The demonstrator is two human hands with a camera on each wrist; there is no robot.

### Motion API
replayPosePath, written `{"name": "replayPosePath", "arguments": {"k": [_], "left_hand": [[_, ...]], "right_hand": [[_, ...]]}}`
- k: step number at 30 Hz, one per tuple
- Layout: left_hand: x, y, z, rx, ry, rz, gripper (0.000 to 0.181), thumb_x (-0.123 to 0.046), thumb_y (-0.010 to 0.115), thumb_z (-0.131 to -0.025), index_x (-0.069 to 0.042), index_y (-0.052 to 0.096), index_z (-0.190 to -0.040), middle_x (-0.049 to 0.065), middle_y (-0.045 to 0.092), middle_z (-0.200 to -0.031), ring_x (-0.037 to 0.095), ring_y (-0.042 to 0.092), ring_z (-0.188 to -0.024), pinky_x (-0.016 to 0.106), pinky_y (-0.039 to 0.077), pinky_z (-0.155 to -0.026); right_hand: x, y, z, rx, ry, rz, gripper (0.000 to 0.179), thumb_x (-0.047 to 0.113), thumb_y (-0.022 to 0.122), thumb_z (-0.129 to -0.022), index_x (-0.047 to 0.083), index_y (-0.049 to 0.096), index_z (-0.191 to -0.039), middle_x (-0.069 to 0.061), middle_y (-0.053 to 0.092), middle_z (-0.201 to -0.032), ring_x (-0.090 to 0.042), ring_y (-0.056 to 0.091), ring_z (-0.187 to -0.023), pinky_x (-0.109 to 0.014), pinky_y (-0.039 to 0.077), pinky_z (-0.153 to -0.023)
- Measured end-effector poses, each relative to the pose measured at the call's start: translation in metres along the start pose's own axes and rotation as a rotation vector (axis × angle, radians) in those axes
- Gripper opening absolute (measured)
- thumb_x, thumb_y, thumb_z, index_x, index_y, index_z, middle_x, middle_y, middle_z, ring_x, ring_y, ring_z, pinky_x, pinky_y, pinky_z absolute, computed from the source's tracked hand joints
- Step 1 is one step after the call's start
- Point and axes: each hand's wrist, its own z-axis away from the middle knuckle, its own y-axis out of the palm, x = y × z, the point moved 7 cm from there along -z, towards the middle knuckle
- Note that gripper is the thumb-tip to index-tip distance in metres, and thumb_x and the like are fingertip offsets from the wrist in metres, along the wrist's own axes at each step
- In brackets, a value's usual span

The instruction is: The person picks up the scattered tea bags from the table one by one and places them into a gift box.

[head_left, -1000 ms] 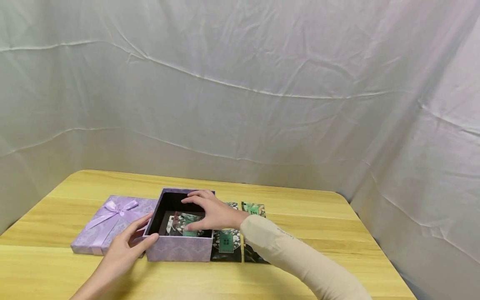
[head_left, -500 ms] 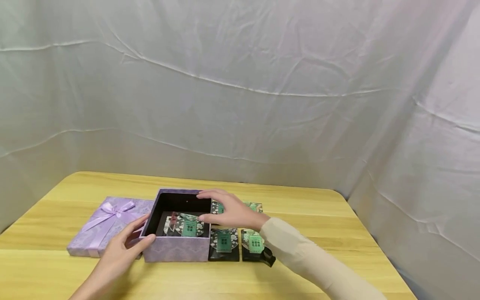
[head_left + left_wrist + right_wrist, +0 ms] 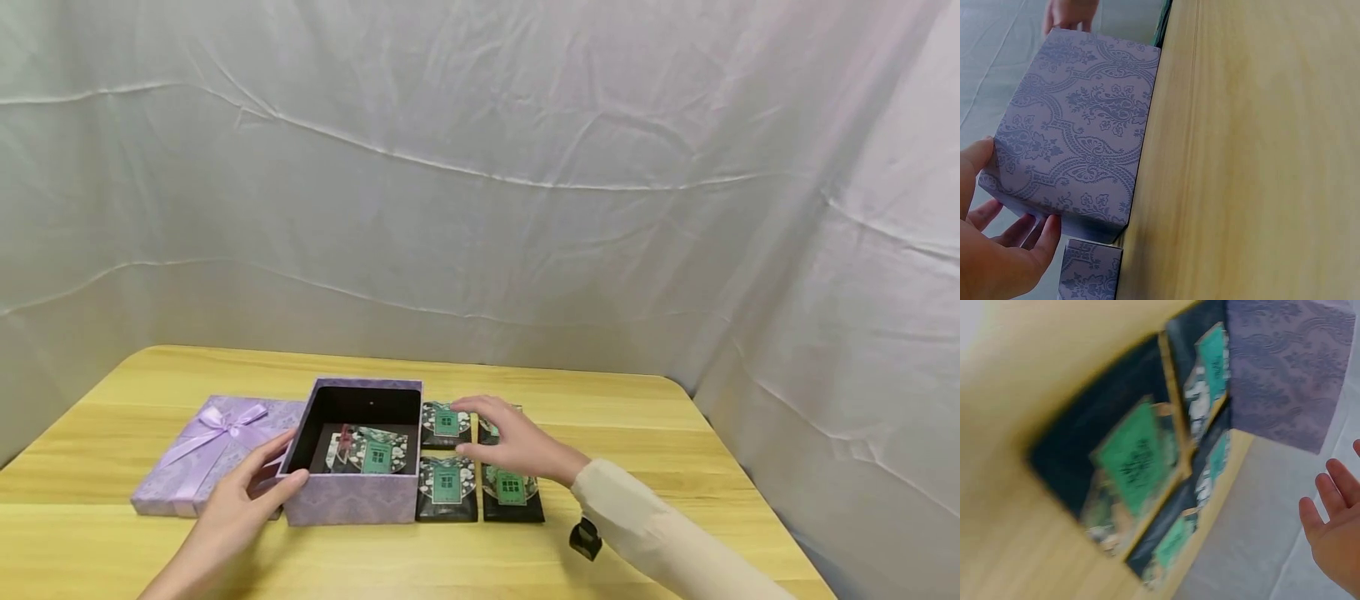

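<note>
My left hand [image 3: 243,492] grips the near left corner of an uncovered purple patterned gift box [image 3: 352,500]. In the left wrist view its thumb lies at the rim and its fingers [image 3: 1044,240] bend against the side wall. Inside the black-lined box lie overlapping dark tea sachets [image 3: 378,454] with green labels, one showing a red part. My right hand [image 3: 517,442] holds nothing; its fingers are spread over the sachets to the right of the box. Those sachets [image 3: 447,492] lie flat in two rows, and the hand partly covers the far right one.
The purple lid [image 3: 217,454] with a ribbon bow lies left of the box. A black band [image 3: 586,539] shows below the right sleeve [image 3: 652,525]. Pale fabric [image 3: 480,183] hangs behind the yellow wooden table [image 3: 637,433].
My right hand has come out of the box and moved right, over the sachets. The sachets inside the box are now uncovered. My left hand stays at the box corner.
</note>
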Motion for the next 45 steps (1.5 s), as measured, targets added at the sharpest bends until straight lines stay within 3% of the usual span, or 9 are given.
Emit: {"name": "replayPosePath", "arguments": {"k": [5,13,19,30,40,45], "left_hand": [[0.0,0.0,-0.001,-0.001,0.005,0.005,0.06,-0.025,0.061,-0.097,-0.006,0.036,-0.149,0.031,0.045,-0.138,0.04,0.053,-0.116,0.018,0.046,-0.08],[0.001,-0.001,-0.001,-0.009,0.013,-0.005,0.06,-0.025,0.062,-0.096,-0.006,0.038,-0.148,0.03,0.047,-0.137,0.032,0.056,-0.112,0.018,0.046,-0.08],[0.001,0.001,-0.001,-0.003,0.006,0.004,0.061,-0.025,0.062,-0.097,-0.006,0.037,-0.148,0.031,0.046,-0.137,0.04,0.054,-0.115,0.019,0.047,-0.08],[0.0,0.0,0.0,-0.001,0.009,-0.002,0.06,-0.024,0.061,-0.097,-0.006,0.037,-0.148,0.03,0.046,-0.137,0.039,0.054,-0.116,0.017,0.046,-0.08],[-0.001,0.001,0.0,-0.005,0.013,0.005,0.06,-0.025,0.062,-0.097,-0.006,0.037,-0.148,0.029,0.046,-0.138,0.039,0.052,-0.117,0.016,0.045,-0.082],[0.0,0.0,0.0,-0.01,0.016,0.007,0.06,-0.025,0.062,-0.096,-0.006,0.038,-0.148,0.029,0.047,-0.138,0.032,0.055,-0.114,0.015,0.045,-0.082]], "right_hand": [[-0.019,0.001,0.017,0.003,0.039,-0.014,0.058,0.028,0.069,-0.091,0.014,0.047,-0.142,-0.007,0.043,-0.147,-0.029,0.034,-0.136,-0.058,0.026,-0.106],[-0.051,0.01,0.044,0.041,0.122,-0.029,0.062,0.026,0.074,-0.086,0.007,0.049,-0.14,-0.011,0.048,-0.141,-0.032,0.042,-0.129,-0.056,0.034,-0.103],[-0.071,0.011,0.061,0.048,0.192,-0.009,0.066,0.031,0.078,-0.082,0.009,0.051,-0.138,-0.01,0.05,-0.137,-0.034,0.043,-0.126,-0.059,0.034,-0.1],[-0.078,0.018,0.068,0.108,0.173,0.026,0.084,0.029,0.086,-0.072,0.006,0.046,-0.142,-0.016,0.045,-0.141,-0.036,0.039,-0.127,-0.06,0.032,-0.102],[-0.079,0.02,0.069,0.135,0.174,0.04,0.088,0.028,0.087,-0.071,0.006,0.043,-0.144,-0.018,0.042,-0.144,-0.038,0.036,-0.13,-0.061,0.033,-0.1],[-0.081,0.021,0.069,0.141,0.191,0.027,0.091,0.029,0.086,-0.072,0.008,0.039,-0.147,-0.02,0.039,-0.145,-0.04,0.035,-0.13,-0.062,0.034,-0.098]]}}
